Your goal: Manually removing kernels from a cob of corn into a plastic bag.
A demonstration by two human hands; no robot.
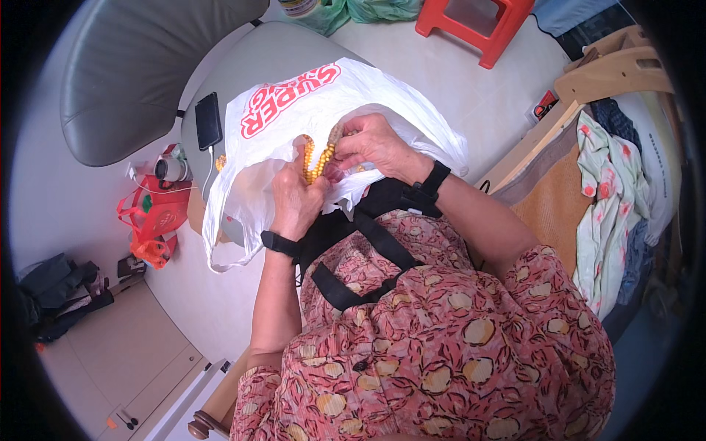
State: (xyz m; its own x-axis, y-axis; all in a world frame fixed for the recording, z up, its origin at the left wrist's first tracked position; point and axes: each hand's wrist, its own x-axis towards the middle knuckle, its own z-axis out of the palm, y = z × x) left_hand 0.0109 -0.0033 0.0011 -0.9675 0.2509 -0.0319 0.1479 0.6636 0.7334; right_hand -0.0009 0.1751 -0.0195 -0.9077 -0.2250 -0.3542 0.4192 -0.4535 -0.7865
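Observation:
A white plastic bag with red lettering [360, 87] lies spread over the grey chair seat in front of me, its mouth toward me. At that mouth, my left hand [296, 195] is closed around a yellow corn cob [308, 153]. My right hand [381, 151] pinches a second corn cob [333, 144], whose upper end looks bare of kernels. The two cobs form a V and come together near my left fingers. Some fingertips and the lower ends of the cobs are hidden. A few loose yellow bits show by the right palm.
On the chair seat [246, 62], left of the bag, a dark phone [209, 121] has a white cable plugged in. A red bag [158, 209] stands further left on the floor. Ahead is a red stool [478, 26]. Clothes [610, 198] lie on a wooden-framed seat at the right.

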